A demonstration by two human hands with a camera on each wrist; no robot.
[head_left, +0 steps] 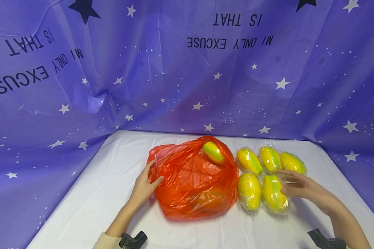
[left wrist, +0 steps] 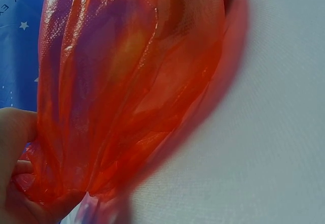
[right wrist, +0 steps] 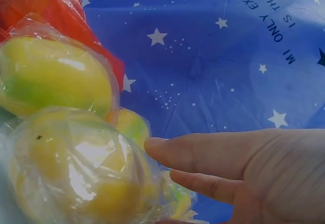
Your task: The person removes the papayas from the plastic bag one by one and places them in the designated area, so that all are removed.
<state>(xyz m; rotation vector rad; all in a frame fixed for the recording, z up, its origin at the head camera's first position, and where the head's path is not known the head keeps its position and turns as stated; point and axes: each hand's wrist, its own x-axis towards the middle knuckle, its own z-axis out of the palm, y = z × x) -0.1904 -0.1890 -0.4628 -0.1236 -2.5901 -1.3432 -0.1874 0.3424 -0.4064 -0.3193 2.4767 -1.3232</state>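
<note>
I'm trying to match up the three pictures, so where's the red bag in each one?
Head: the red bag sits in the lower middle.
Left wrist: it fills much of the left and middle, from the top edge down.
Right wrist: only part shows, in the top left corner, beyond the wrapped fruit.
Shared landmark: the starry cloth, in all three.

Prob. a curtained-off tabletop booth; can't tell bldg type (home, studio, etc.). Evid.: purple star-print curtain (head_left: 177, 71) w/ upside-down Eng. lettering (head_left: 230, 43) hangs L, R & along far side of a white-clothed tbl (head_left: 91, 186).
</note>
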